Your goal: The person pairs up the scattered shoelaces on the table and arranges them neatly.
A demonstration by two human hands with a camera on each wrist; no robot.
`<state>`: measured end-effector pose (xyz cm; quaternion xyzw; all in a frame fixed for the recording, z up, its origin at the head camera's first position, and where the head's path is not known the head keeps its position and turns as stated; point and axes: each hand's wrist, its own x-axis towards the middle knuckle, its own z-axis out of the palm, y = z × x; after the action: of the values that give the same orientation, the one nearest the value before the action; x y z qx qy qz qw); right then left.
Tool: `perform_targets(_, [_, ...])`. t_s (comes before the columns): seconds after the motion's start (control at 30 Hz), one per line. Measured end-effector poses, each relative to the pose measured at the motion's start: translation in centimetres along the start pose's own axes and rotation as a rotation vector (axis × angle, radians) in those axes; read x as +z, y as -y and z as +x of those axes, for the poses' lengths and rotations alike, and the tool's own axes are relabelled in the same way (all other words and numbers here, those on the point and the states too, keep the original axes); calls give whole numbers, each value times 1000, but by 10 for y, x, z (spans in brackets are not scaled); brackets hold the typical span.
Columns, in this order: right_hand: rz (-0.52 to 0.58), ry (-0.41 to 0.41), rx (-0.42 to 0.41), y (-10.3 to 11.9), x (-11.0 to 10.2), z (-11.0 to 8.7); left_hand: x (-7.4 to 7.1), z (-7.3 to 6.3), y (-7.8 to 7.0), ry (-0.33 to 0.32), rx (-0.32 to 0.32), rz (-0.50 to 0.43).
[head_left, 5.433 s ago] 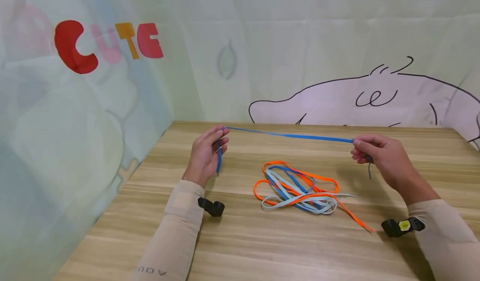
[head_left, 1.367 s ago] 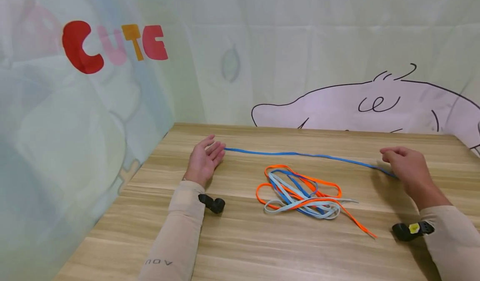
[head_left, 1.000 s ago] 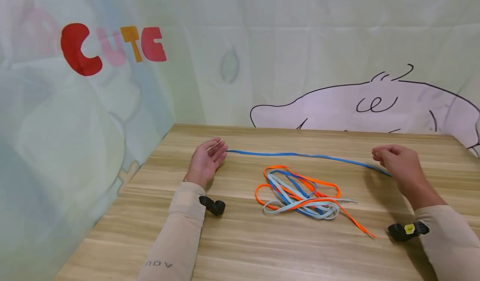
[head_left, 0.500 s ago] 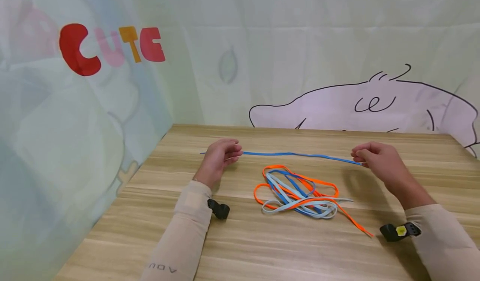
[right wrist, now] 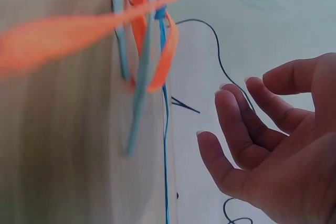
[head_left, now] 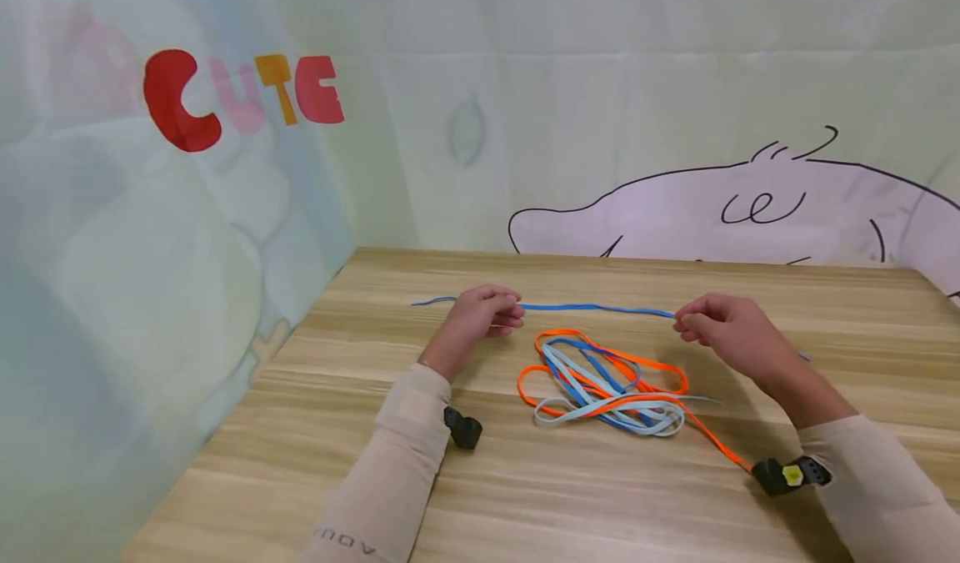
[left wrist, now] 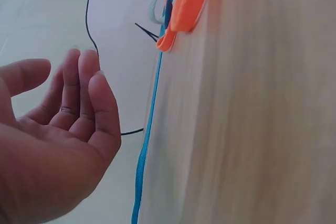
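A blue flat shoelace [head_left: 573, 307] lies stretched almost straight across the back of the table, its left tip curling slightly. My left hand [head_left: 476, 325] hovers over its left part, and in the left wrist view the fingers are loosely bent with nothing between them. Above its right part is my right hand [head_left: 731, 334]; the right wrist view shows thumb and fingers apart, holding nothing. In front of this lace sits a loose tangle of an orange shoelace [head_left: 716, 439], a pale blue-grey shoelace [head_left: 564, 418] and another blue shoelace [head_left: 597, 364].
The wood-grain table [head_left: 585, 505] meets a printed cloth backdrop [head_left: 420, 171] at the back and left. Black cameras [head_left: 463, 429] are strapped at both wrists; the right one overlaps the orange lace's tip in the head view.
Earlier both hands held the blue shoelace taut in the air; it then came down onto the table and was let go. Since then the hands have moved inward, closer together. The tangle stays put.
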<state>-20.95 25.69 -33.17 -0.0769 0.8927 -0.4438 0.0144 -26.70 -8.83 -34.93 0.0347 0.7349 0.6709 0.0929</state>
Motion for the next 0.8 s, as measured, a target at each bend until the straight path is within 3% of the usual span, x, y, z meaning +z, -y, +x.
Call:
perform_targets(0.2, [-19, 43, -27, 6, 13, -7, 14, -6, 0, 89, -9, 121])
perform_targets(0.37, [-36, 84, -49, 11, 20, -12, 23, -14, 1, 213, 21, 259])
perform_targets(0.5, [-51, 103, -59, 13, 23, -16, 28, -18, -1, 295, 127, 441])
perform_targets(0.6, [-58, 106, -70, 14, 26, -18, 32, -22, -3, 312, 223, 607])
perform_targets(0.8, [-37, 140, -124, 20, 36, -21, 37, -32, -8, 378, 330, 885])
